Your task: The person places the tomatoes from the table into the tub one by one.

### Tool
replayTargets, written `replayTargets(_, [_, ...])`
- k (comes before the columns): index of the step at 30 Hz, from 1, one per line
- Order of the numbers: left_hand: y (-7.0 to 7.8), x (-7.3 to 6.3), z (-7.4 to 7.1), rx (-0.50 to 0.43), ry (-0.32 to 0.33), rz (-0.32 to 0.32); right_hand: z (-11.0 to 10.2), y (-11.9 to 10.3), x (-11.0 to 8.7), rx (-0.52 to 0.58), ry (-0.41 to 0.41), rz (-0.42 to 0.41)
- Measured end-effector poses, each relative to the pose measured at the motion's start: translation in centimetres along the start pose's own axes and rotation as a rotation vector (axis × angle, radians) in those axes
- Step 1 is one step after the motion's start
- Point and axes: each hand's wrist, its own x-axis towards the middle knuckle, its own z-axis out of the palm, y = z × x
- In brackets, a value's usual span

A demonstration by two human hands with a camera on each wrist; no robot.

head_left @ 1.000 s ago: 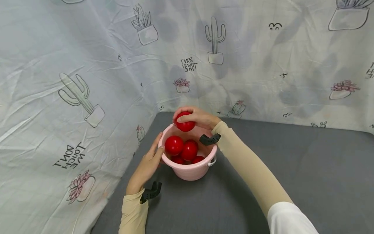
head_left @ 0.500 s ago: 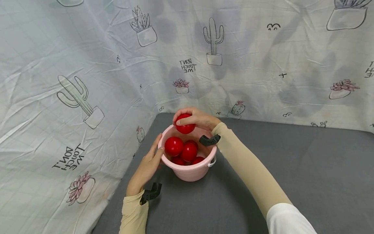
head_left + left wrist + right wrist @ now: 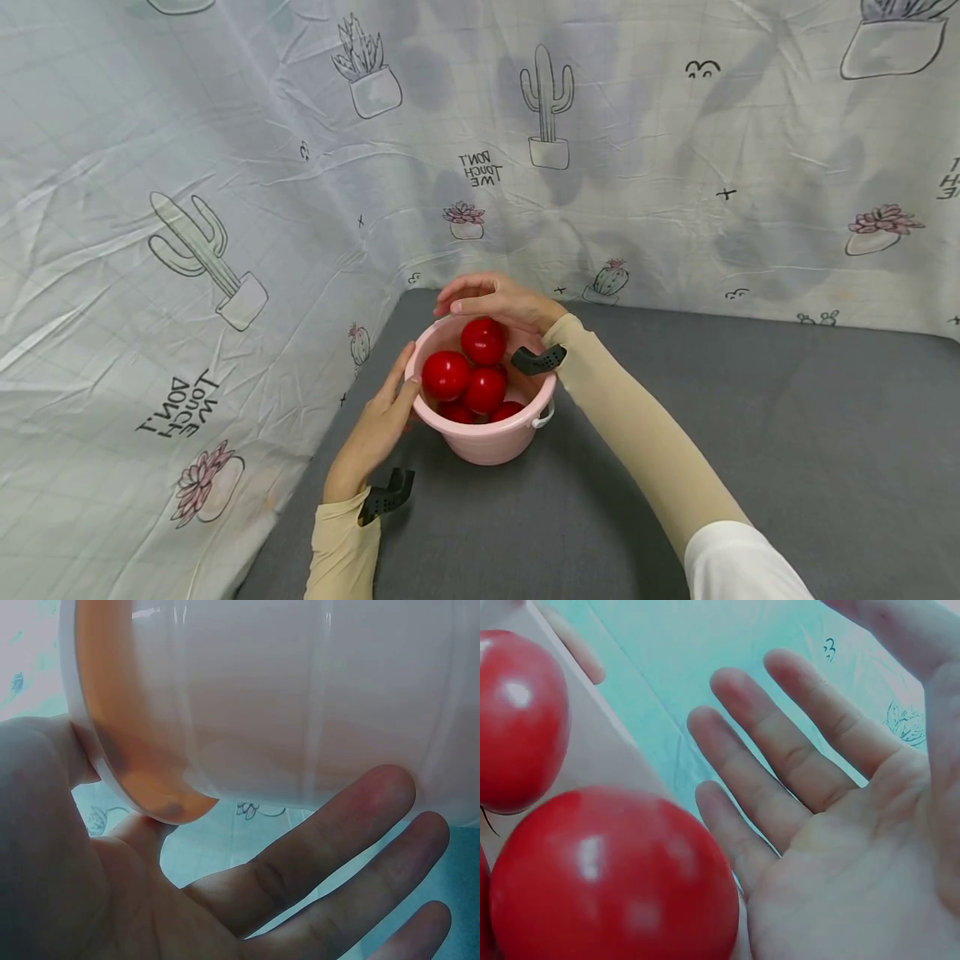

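Note:
A pink bucket [image 3: 491, 446] stands on the grey table, holding several glossy red tomatoes [image 3: 446, 375]. One tomato [image 3: 483, 340] lies at the back of the pile, just below my right hand [image 3: 506, 300]. That hand is over the far rim, and in the right wrist view its fingers [image 3: 780, 754] are spread and hold nothing. At the bucket's left side my left hand [image 3: 378, 421] grips the rim between thumb and index finger. The left wrist view shows its other fingers [image 3: 337, 832] extended along the bucket's outer wall.
A white handle joint [image 3: 545, 414] sticks out on the bucket's right side. Pale cloth [image 3: 637, 167] printed with cactus drawings hangs behind the table and along its left side. Grey table surface [image 3: 750, 417] stretches to the right.
My right hand has let go of the tomato it held over the bucket. That tomato now lies on the others inside. My left hand has stayed on the rim.

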Motion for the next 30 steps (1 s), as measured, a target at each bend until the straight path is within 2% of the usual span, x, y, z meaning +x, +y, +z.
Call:
replayTargets(10, [0.4, 0.9, 0.3, -0.005, -0.039, 0.016, -1.4, 0.0, -0.6, 0.028, 0.007, -0.092])
replayTargets(16, [0.0, 1.5, 0.7, -0.031, -0.054, 0.019, -2.6, 0.5, -1.0, 0.137, 0.001, -0.153])
replayTargets(21, [-0.3, 2.8, 0.9, -0.052, -0.086, 0.056, -4.5, -0.1, -3.3, 0.241, 0.048, -0.207])
replayTargets(24, [0.4, 3.8, -0.2, 0.000, -0.128, 0.083, -6.2, -1.1, -5.5, 0.279, 0.065, -0.250])
replayTargets(27, [2.2, 4.2, -2.5, 0.109, -0.141, 0.129, -8.2, -2.0, -8.8, 0.272, 0.088, -0.290])
replayTargets(28, [3.1, 4.1, -3.5, 0.149, -0.125, 0.152, -8.9, -2.1, -10.1, 0.263, 0.101, -0.298])
replayTargets(30, [5.5, 3.6, -5.4, 0.212, -0.043, 0.202, -10.0, -2.2, -12.2, 0.244, 0.126, -0.304])
